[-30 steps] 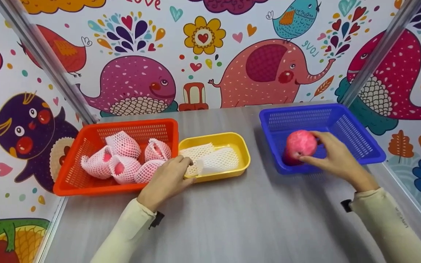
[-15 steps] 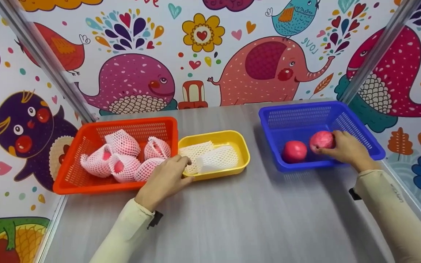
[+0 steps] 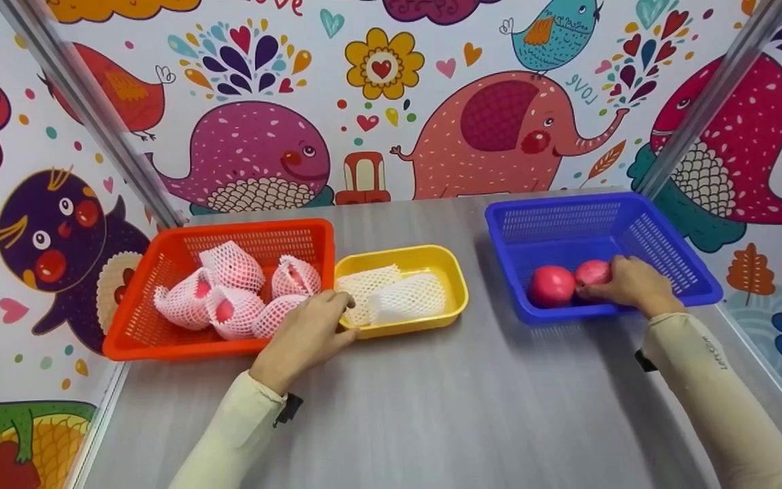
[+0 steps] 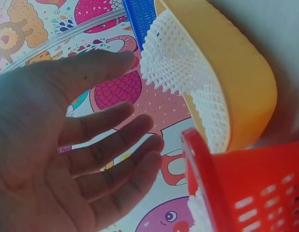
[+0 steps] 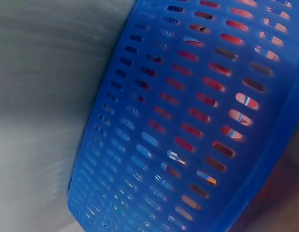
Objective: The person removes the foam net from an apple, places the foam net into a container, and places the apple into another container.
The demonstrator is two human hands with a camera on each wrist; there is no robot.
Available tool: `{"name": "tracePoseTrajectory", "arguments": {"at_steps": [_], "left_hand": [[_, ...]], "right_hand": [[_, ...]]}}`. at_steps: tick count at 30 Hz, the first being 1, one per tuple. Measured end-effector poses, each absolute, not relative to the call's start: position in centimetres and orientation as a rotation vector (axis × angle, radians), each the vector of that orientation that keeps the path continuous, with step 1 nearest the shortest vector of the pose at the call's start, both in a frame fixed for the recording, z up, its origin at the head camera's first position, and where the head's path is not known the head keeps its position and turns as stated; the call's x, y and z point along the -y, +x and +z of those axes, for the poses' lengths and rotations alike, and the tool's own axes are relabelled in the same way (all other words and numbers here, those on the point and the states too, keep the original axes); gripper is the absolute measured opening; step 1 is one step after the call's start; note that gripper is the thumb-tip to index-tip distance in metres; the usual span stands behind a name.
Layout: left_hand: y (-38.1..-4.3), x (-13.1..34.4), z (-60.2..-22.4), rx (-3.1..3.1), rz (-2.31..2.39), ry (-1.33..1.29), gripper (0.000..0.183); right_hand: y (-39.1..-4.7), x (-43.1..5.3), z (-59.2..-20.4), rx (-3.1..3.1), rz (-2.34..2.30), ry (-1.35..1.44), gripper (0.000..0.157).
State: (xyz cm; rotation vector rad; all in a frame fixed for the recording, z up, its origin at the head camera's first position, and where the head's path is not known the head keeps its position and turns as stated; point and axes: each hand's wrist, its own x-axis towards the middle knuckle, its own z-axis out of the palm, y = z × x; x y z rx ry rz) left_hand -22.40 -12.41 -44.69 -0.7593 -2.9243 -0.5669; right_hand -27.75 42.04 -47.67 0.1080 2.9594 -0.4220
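My right hand (image 3: 635, 284) reaches into the blue basket (image 3: 706, 297) and grips a pinkish-red apple (image 3: 592, 273) low inside it. Another red apple (image 3: 552, 285) sits just left of it. In the right wrist view the basket wall (image 5: 140, 116) hides most of the apples and the hand. My left hand (image 3: 306, 334) hovers by the corner where the red basket (image 3: 160, 353) meets the yellow tray (image 3: 460, 285). Its fingers are loosely bent, and the left wrist view shows the palm (image 4: 38, 188) holding nothing. White foam nets (image 3: 410, 299) lie in the tray.
Several apples in pink foam nets (image 3: 231, 312) fill part of the red basket. All three containers stand on a grey table (image 3: 445, 407), with patterned walls (image 3: 377, 136) behind and at both sides. Metal posts (image 3: 85, 109) mark the corners.
My right hand has carried the apple rightward, then lowered it into the blue basket beside the other apple, which came into fuller view. The left hand has hardly moved.
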Motion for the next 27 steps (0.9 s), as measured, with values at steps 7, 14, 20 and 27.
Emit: {"name": "tracePoseTrajectory", "arguments": {"at_steps": [7, 14, 20, 27], "left_hand": [[-22.6, 12.3, -44.7, 2.918, -0.559, -0.775, 0.037], [-22.7, 12.2, -44.9, 2.892, -0.557, -0.797, 0.036], [-22.6, 11.8, -44.8, 2.918, -0.534, -0.789, 0.037], [-22.1, 11.1, -45.1, 2.911, -0.555, -0.824, 0.038]], "right_hand": [[-27.7, -42.0, -47.4, -2.954, -0.413, 0.125, 0.085], [-26.4, -41.1, -45.8, -3.026, -0.406, 0.077, 0.082], [-23.5, -37.1, -43.7, -3.114, -0.478, -0.035, 0.089], [-20.4, -31.6, -43.0, -3.350, -0.572, -0.353, 0.060]]}}
